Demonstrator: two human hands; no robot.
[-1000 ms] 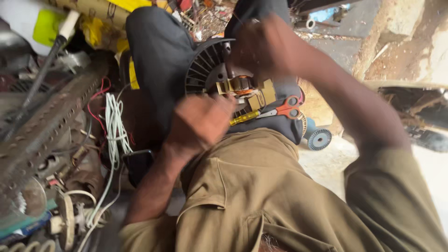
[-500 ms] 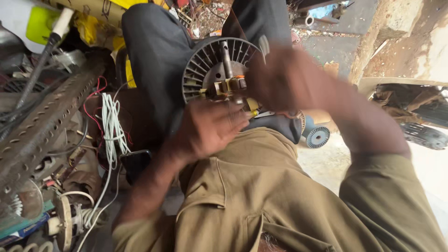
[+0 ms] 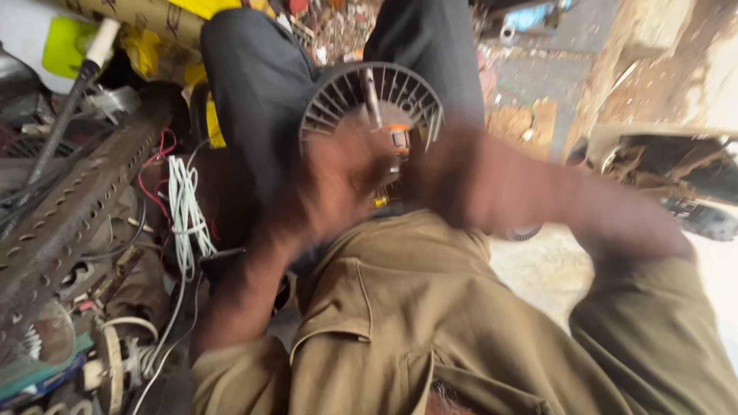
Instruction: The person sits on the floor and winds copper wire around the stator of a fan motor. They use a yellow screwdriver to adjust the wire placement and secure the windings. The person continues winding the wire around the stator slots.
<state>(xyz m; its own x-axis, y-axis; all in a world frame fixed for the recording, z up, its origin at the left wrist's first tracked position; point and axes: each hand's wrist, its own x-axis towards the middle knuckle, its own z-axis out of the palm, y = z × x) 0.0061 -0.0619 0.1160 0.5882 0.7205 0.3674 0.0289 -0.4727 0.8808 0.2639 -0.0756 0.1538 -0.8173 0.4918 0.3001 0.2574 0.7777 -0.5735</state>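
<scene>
A round grey finned motor part (image 3: pixel 361 96) with an orange and brass centre stands on my lap between my dark trouser legs. My left hand (image 3: pixel 330 184), badly blurred by motion, lies over its lower left rim and seems to grip it. Equally blurred, my right hand (image 3: pixel 453 180) presses against the part's lower right side. Whether it holds anything is hidden by the blur. Both arms come out of olive-brown sleeves (image 3: pixel 430 323).
A rusty perforated metal bar (image 3: pixel 77 207) runs diagonally at the left, with white wires (image 3: pixel 184 207) and red wires beside it. Coils and scrap parts (image 3: pixel 69 353) lie at the lower left. A small wheel (image 3: pixel 523 230) and sandy ground are at the right.
The finned part has tipped up to face me more squarely. Both hands have shifted fast around its lower rim. The red-handled pliers seen a second ago are out of sight.
</scene>
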